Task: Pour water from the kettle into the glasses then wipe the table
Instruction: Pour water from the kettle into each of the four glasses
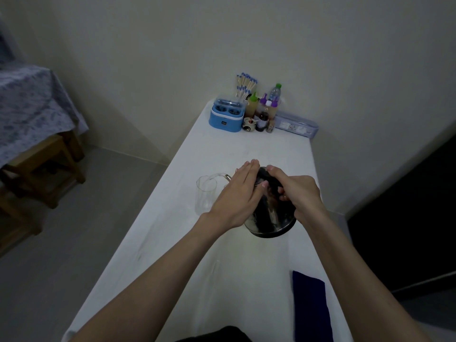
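Two hands hold the steel kettle (270,215) above the middle of the white table (222,149): the right hand (299,193) is closed around its dark handle, and the left hand (238,196) lies flat on its side. Water arcs from the spout into a clear glass (206,195) just left. No label is readable. A blue cloth (311,309) lies near the right table edge.

dim, flat light; soft shadows; wide-angle edge distortion; slight blur
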Tool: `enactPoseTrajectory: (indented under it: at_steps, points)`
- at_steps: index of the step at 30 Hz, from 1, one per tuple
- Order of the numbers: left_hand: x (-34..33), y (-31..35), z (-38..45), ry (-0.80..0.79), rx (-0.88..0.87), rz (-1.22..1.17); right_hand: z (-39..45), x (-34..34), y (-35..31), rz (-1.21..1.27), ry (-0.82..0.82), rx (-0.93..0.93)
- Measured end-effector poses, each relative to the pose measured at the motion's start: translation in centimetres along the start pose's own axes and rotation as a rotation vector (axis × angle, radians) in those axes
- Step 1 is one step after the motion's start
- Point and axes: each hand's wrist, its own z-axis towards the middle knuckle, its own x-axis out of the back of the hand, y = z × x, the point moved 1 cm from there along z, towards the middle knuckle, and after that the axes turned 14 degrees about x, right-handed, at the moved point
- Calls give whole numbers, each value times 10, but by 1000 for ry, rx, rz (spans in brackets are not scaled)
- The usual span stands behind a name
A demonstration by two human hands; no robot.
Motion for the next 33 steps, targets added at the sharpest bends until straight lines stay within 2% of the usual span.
enactPoseTrajectory:
  at_steps: [24, 33]
  points:
    - [3, 0, -1, 1, -13, 14, -3, -2, -4, -24, 4, -9]
    - [10, 5, 0, 6, -65, 71, -10, -5, 4, 147, 10, -117]
